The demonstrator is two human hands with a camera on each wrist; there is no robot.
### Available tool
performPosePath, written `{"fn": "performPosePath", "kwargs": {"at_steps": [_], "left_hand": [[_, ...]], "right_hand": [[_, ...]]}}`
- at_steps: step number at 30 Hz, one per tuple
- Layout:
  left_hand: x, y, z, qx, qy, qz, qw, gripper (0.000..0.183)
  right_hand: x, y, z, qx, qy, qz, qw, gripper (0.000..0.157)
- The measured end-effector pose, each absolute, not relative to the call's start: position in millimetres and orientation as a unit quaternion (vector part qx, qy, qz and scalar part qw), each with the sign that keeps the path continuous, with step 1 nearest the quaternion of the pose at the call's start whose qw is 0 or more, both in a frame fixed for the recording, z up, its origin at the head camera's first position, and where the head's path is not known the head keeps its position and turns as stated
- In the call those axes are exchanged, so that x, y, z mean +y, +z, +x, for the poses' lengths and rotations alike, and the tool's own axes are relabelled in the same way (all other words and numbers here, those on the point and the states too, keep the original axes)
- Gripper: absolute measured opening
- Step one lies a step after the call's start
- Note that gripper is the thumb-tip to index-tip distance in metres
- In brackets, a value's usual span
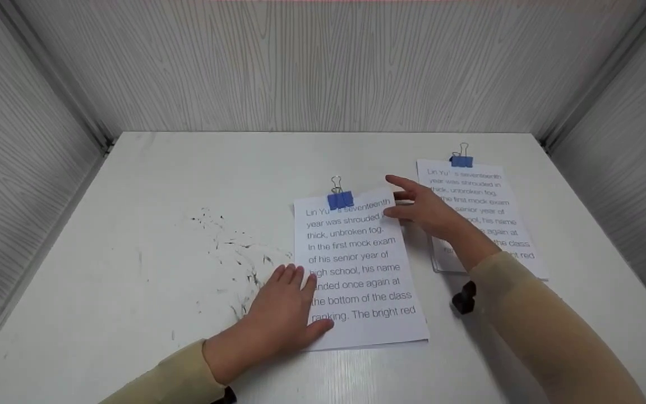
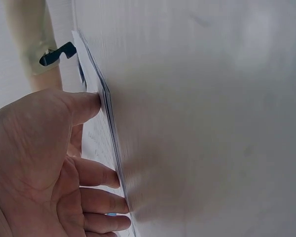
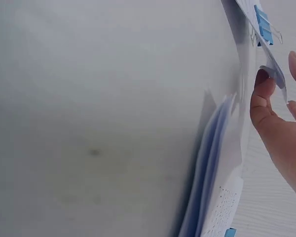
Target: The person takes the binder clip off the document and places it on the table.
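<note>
A clipped stack of printed paper [image 1: 356,264] lies on the table, a blue binder clip [image 1: 340,200] at its top edge. My left hand [image 1: 281,308] rests along the stack's lower left side, fingers fairly straight. In the left wrist view, its thumb [image 2: 86,106] and fingertips meet the paper's edge. At the upper right corner, my right hand [image 1: 427,210] holds the paper, thumb over the printed side and a curled finger [image 3: 264,89] beneath the raised corner. Its index finger extends free of the sheet.
A second clipped paper stack [image 1: 483,219] lies to the right, partly behind my right hand, with its own blue binder clip [image 1: 462,161]. Dark specks and scratches mark the white table [image 1: 188,314] on the left. Grained panels [image 1: 323,67] wall in the back and sides.
</note>
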State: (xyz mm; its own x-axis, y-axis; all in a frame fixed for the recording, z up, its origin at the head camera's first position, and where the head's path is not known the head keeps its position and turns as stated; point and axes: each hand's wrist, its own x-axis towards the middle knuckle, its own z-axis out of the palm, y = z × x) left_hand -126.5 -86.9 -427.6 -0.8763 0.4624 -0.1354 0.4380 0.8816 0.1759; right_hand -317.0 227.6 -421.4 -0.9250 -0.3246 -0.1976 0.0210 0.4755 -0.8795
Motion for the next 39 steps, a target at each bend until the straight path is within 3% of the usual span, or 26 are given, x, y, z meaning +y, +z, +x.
{"fn": "performPosePath", "kwargs": {"at_steps": [15, 39], "left_hand": [[-87.4, -428.1, -126.4, 0.966, 0.070, 0.233, 0.094, 0.089], [-87.6, -425.5, -127.2, 0.969, 0.059, 0.222, 0.093, 0.089]], "right_hand": [[227.4, -427.3, -309.2, 0.820, -0.513, -0.126, 0.218, 0.072], [220.3, -427.0, -308.3, 0.810, -0.550, -0.099, 0.179, 0.063]]}}
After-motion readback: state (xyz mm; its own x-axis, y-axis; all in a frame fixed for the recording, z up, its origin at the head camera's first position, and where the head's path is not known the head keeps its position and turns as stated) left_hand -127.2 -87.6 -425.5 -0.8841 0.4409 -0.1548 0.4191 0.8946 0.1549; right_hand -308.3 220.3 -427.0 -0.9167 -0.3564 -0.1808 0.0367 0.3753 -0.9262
